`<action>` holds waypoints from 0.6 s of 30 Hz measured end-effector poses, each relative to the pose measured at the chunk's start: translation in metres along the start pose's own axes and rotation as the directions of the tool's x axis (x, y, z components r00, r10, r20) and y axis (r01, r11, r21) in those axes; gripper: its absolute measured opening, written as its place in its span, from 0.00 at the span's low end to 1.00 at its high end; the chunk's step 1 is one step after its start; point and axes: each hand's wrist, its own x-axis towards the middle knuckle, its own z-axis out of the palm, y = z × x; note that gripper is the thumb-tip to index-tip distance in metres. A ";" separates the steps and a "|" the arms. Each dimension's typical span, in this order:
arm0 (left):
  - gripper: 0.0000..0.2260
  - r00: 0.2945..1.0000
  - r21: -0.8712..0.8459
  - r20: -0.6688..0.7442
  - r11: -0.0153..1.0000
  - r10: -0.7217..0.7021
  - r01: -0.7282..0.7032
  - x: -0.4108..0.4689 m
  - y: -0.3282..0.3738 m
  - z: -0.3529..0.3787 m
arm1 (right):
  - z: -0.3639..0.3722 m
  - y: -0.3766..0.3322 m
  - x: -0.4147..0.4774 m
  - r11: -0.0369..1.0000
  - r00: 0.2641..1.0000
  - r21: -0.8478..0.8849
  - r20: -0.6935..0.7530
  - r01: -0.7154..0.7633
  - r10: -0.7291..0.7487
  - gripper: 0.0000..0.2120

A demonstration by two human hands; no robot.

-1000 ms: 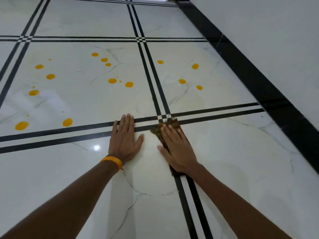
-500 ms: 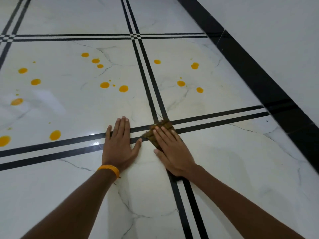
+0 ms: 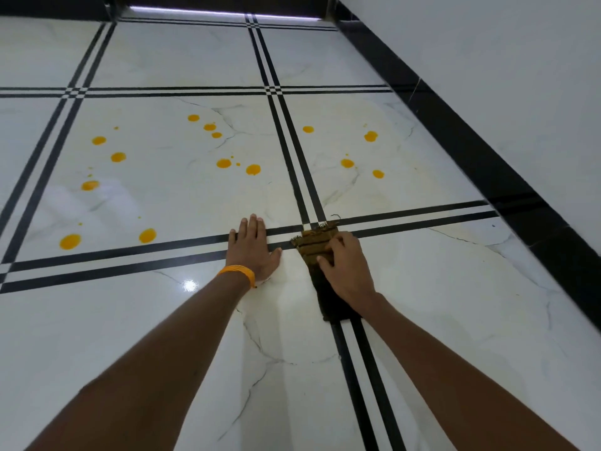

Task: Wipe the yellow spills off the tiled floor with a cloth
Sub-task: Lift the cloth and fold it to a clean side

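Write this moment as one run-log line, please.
left hand: flat on floor | right hand: fingers curled on cloth | yellow spills: unwiped, ahead of both hands

White marble floor point(image 3: 422, 320), black-striped, meets white wall point(image 3: 504, 60) with black skirting point(image 3: 455, 138)

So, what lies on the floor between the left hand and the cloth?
Nothing: in the head view, only a narrow strip of bare tile, crossed by black stripes, separates the left hand from the cloth.

The right hand point(image 3: 349, 271) has curled its fingers point(image 3: 336, 244), baring more of the cloth point(image 3: 312, 245).
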 end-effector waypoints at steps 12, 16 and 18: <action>0.12 0.991 -0.814 -0.002 0.576 -0.132 0.076 -0.039 0.044 -0.042 | -0.045 -0.035 0.011 0.966 0.994 0.238 -0.021 -0.097 0.105 0.05; 0.17 0.959 -0.949 0.282 0.141 -0.008 0.281 -0.044 0.067 -0.070 | -0.086 -0.050 0.016 0.808 0.993 0.576 0.075 -0.122 0.097 0.05; 0.14 0.985 -0.977 0.174 0.131 0.013 0.171 -0.043 0.072 -0.083 | -0.099 -0.058 0.019 0.695 0.990 0.705 0.095 -0.144 0.108 0.06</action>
